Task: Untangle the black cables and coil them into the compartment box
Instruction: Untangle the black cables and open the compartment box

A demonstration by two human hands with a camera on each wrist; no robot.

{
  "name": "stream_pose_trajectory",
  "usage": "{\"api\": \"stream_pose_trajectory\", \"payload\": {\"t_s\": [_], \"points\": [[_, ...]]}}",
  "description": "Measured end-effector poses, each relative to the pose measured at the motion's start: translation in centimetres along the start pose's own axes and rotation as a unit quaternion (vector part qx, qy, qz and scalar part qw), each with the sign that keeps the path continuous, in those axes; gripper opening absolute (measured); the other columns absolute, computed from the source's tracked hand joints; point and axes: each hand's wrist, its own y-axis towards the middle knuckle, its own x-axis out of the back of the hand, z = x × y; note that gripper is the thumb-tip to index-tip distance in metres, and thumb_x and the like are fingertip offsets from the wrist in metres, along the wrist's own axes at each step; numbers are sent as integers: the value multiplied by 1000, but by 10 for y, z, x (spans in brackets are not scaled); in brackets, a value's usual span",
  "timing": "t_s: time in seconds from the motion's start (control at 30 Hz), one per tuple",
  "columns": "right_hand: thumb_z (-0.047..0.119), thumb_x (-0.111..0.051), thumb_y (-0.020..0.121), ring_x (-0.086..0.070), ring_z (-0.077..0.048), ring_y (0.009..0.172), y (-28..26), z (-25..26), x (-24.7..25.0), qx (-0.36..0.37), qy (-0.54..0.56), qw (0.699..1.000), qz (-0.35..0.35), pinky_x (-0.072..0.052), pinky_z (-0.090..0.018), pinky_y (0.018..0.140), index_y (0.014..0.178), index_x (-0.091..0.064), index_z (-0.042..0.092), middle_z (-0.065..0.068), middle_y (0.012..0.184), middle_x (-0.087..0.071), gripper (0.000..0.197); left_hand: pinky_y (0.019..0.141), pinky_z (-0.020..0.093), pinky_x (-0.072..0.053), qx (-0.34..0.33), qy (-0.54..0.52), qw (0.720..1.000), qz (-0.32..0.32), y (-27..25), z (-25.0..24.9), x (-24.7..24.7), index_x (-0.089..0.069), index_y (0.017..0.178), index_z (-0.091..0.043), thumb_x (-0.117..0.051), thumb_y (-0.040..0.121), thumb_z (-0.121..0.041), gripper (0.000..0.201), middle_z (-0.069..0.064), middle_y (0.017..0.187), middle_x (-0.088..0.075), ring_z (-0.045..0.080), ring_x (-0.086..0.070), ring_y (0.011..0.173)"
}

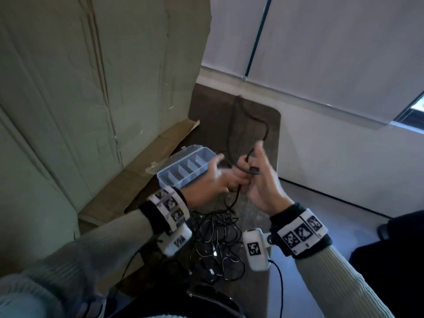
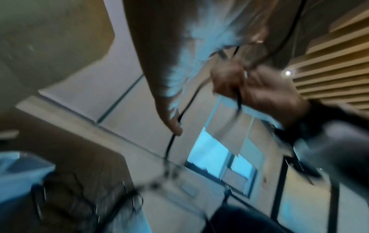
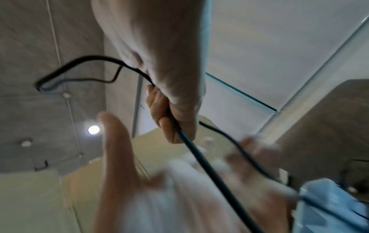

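Note:
Both hands are raised over the dark table [image 1: 206,106]. My right hand [image 1: 261,180] grips a black cable [image 1: 266,131] with curled fingers [image 3: 171,119], forefinger pointing up; loops of that cable stand above the hands. My left hand [image 1: 213,182], thumb out, has its fingers curled round the same cable just beside the right one. In the left wrist view the cable [image 2: 169,146] runs along one left finger [image 2: 169,110]. Below, a tangle of black cables [image 1: 218,237] lies on the table. The clear compartment box [image 1: 183,181] stands open behind the left hand, and I see nothing in its compartments.
A large cardboard sheet [image 1: 80,88] leans along the left, its flap lying on the table. The table's right edge [image 1: 278,138] is close to my right hand. A pale wall with a blind is behind. A dark chair [image 1: 390,249] sits at the right.

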Motion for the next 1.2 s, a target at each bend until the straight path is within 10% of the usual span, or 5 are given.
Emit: {"api": "stream_pose_trajectory", "payload": {"t_s": [0.2,0.57,0.93,1.03,1.2], "points": [[65,-66,66,-16,-12,49,-18,83,-15,169,47,984,17,-34,-24,50,58,-27,22,7,51,-19,59,60,31,-52,-21,165,976,140,-14,67,-28,-52,107,-10,-49,98,-14,10,4,74,-65,13,-63,57],[25,-55,97,-34,-9,39,-8,114,51,233,-126,919,-293,-35,-26,48,64,-41,21,9,42,-34,37,65,24,-48,80,318,940,95,-21,113,72,-59,72,-23,-46,97,-38,32,-9,48,-56,5,-57,51],[40,-93,52,-68,-11,85,23,6,33,27,-586,809,42,-56,-31,79,122,-60,24,-1,91,-71,79,70,19,-44,-180,333,923,66,-1,-37,38,-68,82,-26,-50,96,-37,25,-11,76,-66,2,-60,75],[23,-79,79,-49,-7,58,25,2,35,19,-526,849,29,-44,-28,61,80,-64,9,6,63,-56,21,74,23,-49,-203,220,953,42,-3,-42,34,-69,83,-31,-56,94,-28,17,-12,78,-69,2,-63,77],[7,-47,97,-47,-12,59,20,17,30,-4,-293,954,-65,-38,-23,53,73,-66,17,3,63,-57,33,56,20,-36,-163,181,970,-15,7,-12,28,-62,79,-23,-51,97,-20,22,-7,62,-51,3,-44,56]]}}
